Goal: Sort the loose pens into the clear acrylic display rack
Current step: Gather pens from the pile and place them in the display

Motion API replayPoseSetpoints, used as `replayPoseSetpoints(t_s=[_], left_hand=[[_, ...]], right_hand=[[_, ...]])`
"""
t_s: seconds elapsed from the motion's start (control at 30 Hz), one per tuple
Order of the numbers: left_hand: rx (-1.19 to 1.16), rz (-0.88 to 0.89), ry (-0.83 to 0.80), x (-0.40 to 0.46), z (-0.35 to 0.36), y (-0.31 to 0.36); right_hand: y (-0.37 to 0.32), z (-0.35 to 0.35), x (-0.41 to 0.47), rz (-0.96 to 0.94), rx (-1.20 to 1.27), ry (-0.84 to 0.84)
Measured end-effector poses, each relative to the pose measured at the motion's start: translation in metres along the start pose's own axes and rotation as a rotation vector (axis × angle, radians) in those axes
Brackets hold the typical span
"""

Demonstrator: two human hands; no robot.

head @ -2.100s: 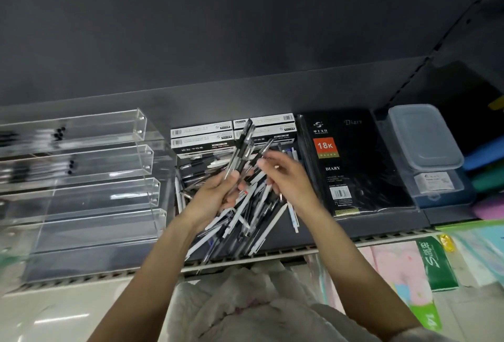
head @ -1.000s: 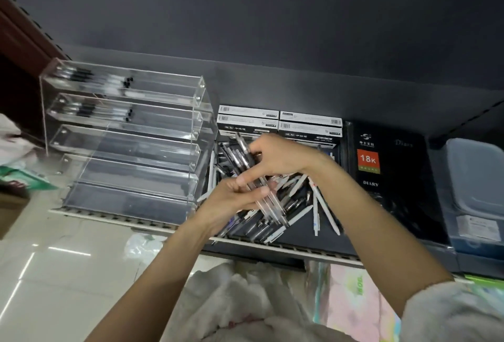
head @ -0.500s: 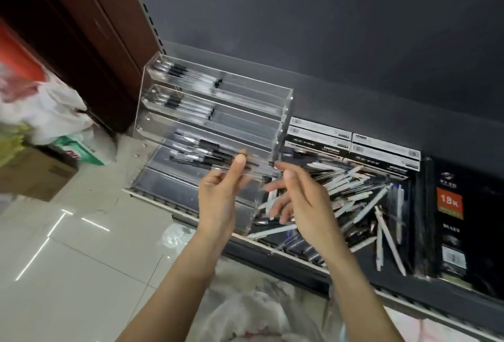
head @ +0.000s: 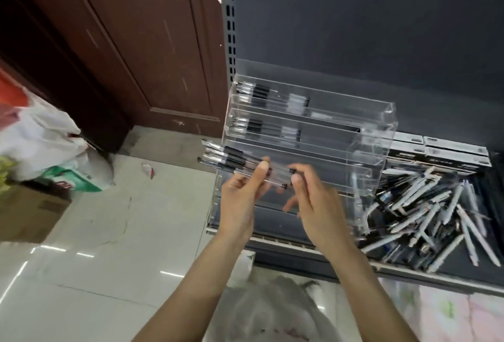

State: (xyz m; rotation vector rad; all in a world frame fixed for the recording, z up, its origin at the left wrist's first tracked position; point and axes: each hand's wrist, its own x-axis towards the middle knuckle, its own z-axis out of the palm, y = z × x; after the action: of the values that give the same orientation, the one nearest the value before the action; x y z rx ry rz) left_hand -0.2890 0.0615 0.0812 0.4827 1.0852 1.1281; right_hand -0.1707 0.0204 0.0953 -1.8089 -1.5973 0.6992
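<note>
A clear acrylic display rack [head: 362, 148] with stepped tiers stands at the left end of the dark shelf. Its top two tiers hold rows of clear pens with black grips [head: 261, 93]. My left hand [head: 242, 199] grips a bundle of clear black-grip pens [head: 234, 161] held level in front of the third tier, tips pointing left past the rack's side. My right hand [head: 313, 202] touches the bundle's right ends with its fingertips. A heap of loose white and grey pens [head: 425, 216] lies on the shelf to the right of the rack.
Black and white pen boxes [head: 441, 153] are stacked behind the heap. A brown wooden door [head: 136, 41] and a perforated shelf upright [head: 229, 27] stand to the left. Plastic bags [head: 49, 145] and a cardboard box [head: 24, 213] sit on the tiled floor.
The view has swung left from the pen heap to the rack. My left hand has carried the bundle of pens over to the rack's third tier, and my right hand has come up to its ends.
</note>
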Motion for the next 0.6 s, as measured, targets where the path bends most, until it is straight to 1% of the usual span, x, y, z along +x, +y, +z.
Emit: replayPoseSetpoints(t_s=[0.1,0.17,0.27,0.37,0.43,0.47,0.53,0.6], left_hand=[[0.025,-0.008,-0.012,0.008,-0.011,0.01],[0.027,-0.016,-0.044,0.013,-0.017,0.014],[0.041,-0.03,-0.088,0.017,-0.021,0.015],[0.023,-0.03,-0.087,0.023,-0.026,0.015],[-0.009,-0.048,-0.078,0.03,-0.031,0.017],[-0.022,-0.051,-0.07,0.035,-0.035,0.017],[-0.03,-0.058,-0.041,0.044,-0.042,0.02],[-0.037,-0.064,-0.016,0.05,-0.049,0.022]], right_hand=[[-0.011,0.01,0.005,0.067,0.065,-0.015],[-0.016,0.015,0.011,0.075,0.108,0.024],[-0.019,0.017,0.021,0.006,0.121,0.143],[-0.015,0.01,0.032,0.041,0.153,0.222],[-0.006,-0.005,0.043,0.06,0.175,0.324],[0.0,-0.013,0.051,0.056,0.14,0.361],[0.014,-0.024,0.068,0.075,0.068,0.367],[0.025,-0.024,0.083,0.117,0.033,0.324]])
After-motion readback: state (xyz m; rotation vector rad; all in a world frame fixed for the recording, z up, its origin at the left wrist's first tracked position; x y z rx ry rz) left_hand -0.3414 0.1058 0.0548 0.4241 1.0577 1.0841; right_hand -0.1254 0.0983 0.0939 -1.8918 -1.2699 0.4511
